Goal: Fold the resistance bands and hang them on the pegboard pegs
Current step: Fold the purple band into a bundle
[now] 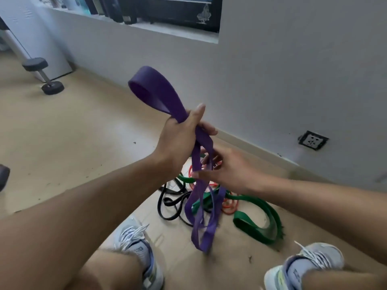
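1. Head view: your left hand [180, 135] grips the purple band [159, 95] mid-frame; right hand [228, 170] pinches its strands.
2. Dangling loops at 6 o'clock could snag the floor pile [257, 222].

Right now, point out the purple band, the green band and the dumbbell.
purple band [152, 91]: head view, on the raised loop above the left hand.
green band [256, 229]: head view, on the wide loop lying on the floor.
dumbbell [43, 75]: head view, on the handle between its two heads.
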Demonstrator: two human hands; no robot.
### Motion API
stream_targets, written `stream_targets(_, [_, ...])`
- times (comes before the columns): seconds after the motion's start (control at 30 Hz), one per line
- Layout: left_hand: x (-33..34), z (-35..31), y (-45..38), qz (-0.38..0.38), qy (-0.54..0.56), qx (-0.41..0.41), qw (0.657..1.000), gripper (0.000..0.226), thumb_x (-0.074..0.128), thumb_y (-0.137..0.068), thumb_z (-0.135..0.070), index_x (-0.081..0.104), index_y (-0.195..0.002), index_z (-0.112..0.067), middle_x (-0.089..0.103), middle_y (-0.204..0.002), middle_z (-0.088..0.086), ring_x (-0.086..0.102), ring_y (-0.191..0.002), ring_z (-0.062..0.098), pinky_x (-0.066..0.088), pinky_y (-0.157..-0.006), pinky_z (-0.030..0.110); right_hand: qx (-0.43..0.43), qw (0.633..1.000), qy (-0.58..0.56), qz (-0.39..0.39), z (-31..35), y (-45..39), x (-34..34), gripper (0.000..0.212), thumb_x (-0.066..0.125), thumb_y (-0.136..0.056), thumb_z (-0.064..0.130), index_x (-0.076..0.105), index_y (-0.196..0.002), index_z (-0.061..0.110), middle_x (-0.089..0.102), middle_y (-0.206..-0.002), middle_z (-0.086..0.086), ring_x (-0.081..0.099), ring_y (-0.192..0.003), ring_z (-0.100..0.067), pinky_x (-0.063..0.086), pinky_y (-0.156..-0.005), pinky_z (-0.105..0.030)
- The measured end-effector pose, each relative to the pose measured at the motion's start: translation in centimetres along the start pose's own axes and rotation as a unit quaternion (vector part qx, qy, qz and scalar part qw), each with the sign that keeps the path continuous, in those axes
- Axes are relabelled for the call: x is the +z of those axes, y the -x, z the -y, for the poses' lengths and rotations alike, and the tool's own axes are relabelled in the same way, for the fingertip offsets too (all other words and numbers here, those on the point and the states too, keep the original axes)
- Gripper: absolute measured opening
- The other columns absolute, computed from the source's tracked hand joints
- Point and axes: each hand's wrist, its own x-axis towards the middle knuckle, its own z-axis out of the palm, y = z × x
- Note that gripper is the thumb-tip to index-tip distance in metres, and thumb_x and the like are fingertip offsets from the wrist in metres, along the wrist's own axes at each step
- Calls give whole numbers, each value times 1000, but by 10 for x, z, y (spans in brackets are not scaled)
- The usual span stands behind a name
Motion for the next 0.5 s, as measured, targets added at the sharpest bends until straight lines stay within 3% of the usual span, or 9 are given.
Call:
stream_targets(0.07, [4,-1,-3,-28,39,1,999,38,57,-103,-26,59,-67,-17,68,-62,5,74,-82,35,58,-95,47,3,999,33,-7,1,-8,6,37,78,-78,61,67,-91,29,69,-78,1,62,-69,-11,50,-66,-34])
stream_targets(0.17, [6,-1,-8,-43,70,-3,997,45,59,-102,-27,63,-57,-22,61,-56,1,71,-68,23,58,-96,52,-1,997,68,22,5,-11,19,44,76,-78,64,55,-73,26,59,-59,10,51,-52,-5,42,-54,-27])
stream_targets(0.23, [6,-1,-9,-57,108,-15,992,45,62,-101,-28,62,-57,-17,56,-53,2,68,-59,20,60,-91,52,-4,997,68,26,7,-11,28,42,77,-76,65,60,-78,27,63,-65,12,57,-57,-3,44,-56,-24])
stream_targets(0.37, [11,-13,-10,-74,226,-49,970,36,62,-100,-28,52,-74,-6,51,-53,7,60,-52,22,62,-84,52,2,999,33,31,0,-10,39,42,79,-76,64,70,-101,33,71,-97,17,64,-91,3,48,-74,-20])
stream_targets(0.5, [-6,-28,-17,-102,292,-48,950,39,59,-101,-32,52,-72,-7,53,-55,7,64,-56,24,63,-80,52,58,997,2,47,-13,-4,42,33,84,-78,50,64,-94,30,71,-91,12,66,-87,1,51,-72,-18])
